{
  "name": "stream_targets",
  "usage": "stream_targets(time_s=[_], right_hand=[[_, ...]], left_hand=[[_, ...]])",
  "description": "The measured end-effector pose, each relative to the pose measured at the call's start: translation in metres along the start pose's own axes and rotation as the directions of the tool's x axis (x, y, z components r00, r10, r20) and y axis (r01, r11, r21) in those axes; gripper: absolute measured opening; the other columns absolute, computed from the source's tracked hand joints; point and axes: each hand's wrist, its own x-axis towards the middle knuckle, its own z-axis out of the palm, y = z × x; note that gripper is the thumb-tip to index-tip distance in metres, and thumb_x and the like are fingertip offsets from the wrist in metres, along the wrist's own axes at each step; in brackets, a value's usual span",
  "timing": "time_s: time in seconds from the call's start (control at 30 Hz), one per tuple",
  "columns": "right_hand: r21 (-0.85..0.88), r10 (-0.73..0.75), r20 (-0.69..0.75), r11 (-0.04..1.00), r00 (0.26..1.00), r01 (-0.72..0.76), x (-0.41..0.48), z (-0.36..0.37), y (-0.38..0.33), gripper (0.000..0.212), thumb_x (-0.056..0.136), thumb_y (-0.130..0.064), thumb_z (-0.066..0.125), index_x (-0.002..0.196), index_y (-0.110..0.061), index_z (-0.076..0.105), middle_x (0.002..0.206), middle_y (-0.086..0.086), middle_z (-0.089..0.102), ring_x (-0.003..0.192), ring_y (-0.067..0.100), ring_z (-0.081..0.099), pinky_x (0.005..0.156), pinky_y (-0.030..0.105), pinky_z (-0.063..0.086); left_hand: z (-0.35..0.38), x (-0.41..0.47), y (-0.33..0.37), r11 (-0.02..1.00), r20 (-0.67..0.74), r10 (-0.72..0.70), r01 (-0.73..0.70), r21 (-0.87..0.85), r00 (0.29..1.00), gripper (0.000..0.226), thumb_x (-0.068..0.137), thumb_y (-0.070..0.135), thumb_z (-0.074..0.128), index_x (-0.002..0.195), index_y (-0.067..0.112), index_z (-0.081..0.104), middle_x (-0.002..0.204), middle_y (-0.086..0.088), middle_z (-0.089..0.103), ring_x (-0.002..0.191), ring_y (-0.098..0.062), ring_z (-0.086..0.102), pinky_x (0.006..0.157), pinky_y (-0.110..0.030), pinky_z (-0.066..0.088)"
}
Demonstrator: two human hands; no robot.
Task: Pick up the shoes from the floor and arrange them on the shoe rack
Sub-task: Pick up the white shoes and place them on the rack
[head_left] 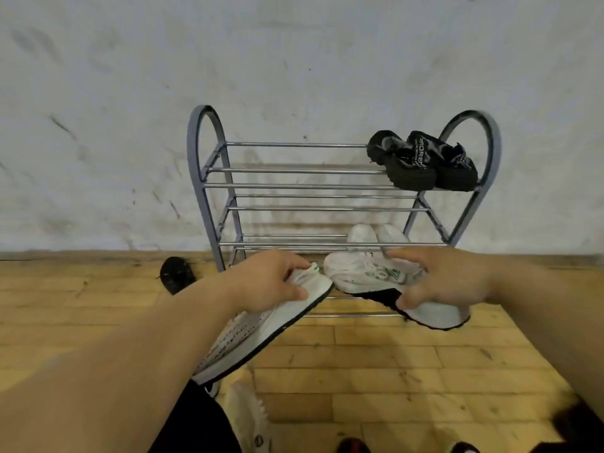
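Shoes being gripped: left hand (271, 281) clamping one white sneaker (261, 335), right hand (447, 282) clasping another white sneaker (376, 273) beside shoe rack (209, 204).

**Scuffed wall, worn boards**

A white wall (294, 60), smudged with grey streaks and dark flecks, fills the upper half of the view. Below it, a floor of yellowish wooden planks (392, 354) runs to a darker wooden strip (81, 256) at the wall's foot. Black fabric (196, 426) covers the lower edge.
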Motion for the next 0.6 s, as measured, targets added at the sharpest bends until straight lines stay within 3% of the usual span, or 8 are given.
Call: stream_targets(time_s=[0.13, 0.2, 0.33, 0.4, 0.5, 0.6], right_hand=[[-0.077, 0.078, 0.12, 0.995, 0.99, -0.069, 0.021, 0.015, 0.004, 0.099, 0.08, -0.06, 0.074, 0.16, -0.038, 0.02, 0.167, -0.006, 0.022, 0.149, 0.023, 0.03, 0.11, 0.032, 0.033], [-0.08, 0.093, 0.105, 0.993, 0.99, -0.085, 0.027, 0.011, 0.007, 0.098, 0.08, -0.06, 0.074, 0.16, -0.039, 0.022, 0.167, -0.005, 0.024, 0.148, 0.024, 0.031, 0.111, 0.033, 0.032], [0.094, 0.077, -0.042, 0.993, 0.996, -0.073, 0.031, -0.013, 0.012, 0.09, 0.078, -0.058, 0.076, 0.156, -0.042, 0.034, 0.163, -0.002, 0.033, 0.144, 0.024, 0.035, 0.109, 0.034, 0.034], [0.214, 0.069, -0.14, 0.976, 0.988, -0.037, 0.037, -0.019, 0.013, 0.084, 0.081, -0.051, 0.077, 0.155, -0.041, 0.037, 0.16, -0.003, 0.037, 0.141, 0.023, 0.039, 0.101, 0.031, 0.035], [0.304, 0.121, -0.255, 0.952, 0.959, -0.039, 0.06, -0.01, 0.007, 0.086, 0.082, -0.051, 0.077, 0.156, -0.039, 0.035, 0.155, -0.003, 0.044, 0.125, 0.022, 0.05, 0.091, 0.029, 0.04], [0.333, 0.184, -0.314, 0.94, 0.931, -0.074, 0.095, 0.006, 0.009, 0.09, 0.083, -0.055, 0.074, 0.159, -0.035, 0.03, 0.158, 0.001, 0.043, 0.133, 0.028, 0.049, 0.101, 0.035, 0.044]], left_hand=[[0.001, 0.011, -0.003, 1.0, 0.038, -0.009, 0.008, 0.023, 0.999, 0.065, 0.096, 0.038, 0.07, 0.154, 0.031, 0.044, 0.142, -0.003, 0.058, 0.12, -0.017, 0.054, 0.089, -0.02, 0.032], [0.001, 0.014, -0.008, 1.0, 0.03, -0.017, 0.017, 0.02, 0.999, 0.065, 0.096, 0.037, 0.071, 0.155, 0.032, 0.043, 0.141, -0.001, 0.058, 0.116, -0.015, 0.053, 0.089, -0.021, 0.032], [-0.006, 0.021, -0.013, 0.998, -0.023, -0.031, 0.03, -0.063, 0.999, 0.064, 0.095, 0.035, 0.072, 0.153, 0.035, 0.044, 0.131, 0.006, 0.064, 0.115, -0.012, 0.058, 0.084, -0.016, 0.035], [-0.01, 0.026, -0.012, 0.994, -0.076, -0.022, 0.013, -0.113, 0.997, 0.062, 0.095, 0.031, 0.073, 0.151, 0.033, 0.047, 0.122, 0.012, 0.065, 0.104, -0.001, 0.056, 0.083, -0.009, 0.035], [-0.014, 0.033, -0.014, 0.985, -0.134, -0.027, 0.003, -0.175, 0.991, 0.061, 0.093, 0.032, 0.075, 0.149, 0.032, 0.051, 0.128, 0.016, 0.065, 0.106, 0.001, 0.058, 0.087, -0.012, 0.039], [-0.014, 0.042, -0.018, 0.974, -0.166, -0.031, -0.007, -0.226, 0.986, 0.058, 0.092, 0.033, 0.076, 0.145, 0.034, 0.054, 0.105, 0.02, 0.072, 0.091, 0.005, 0.066, 0.078, -0.009, 0.047]])
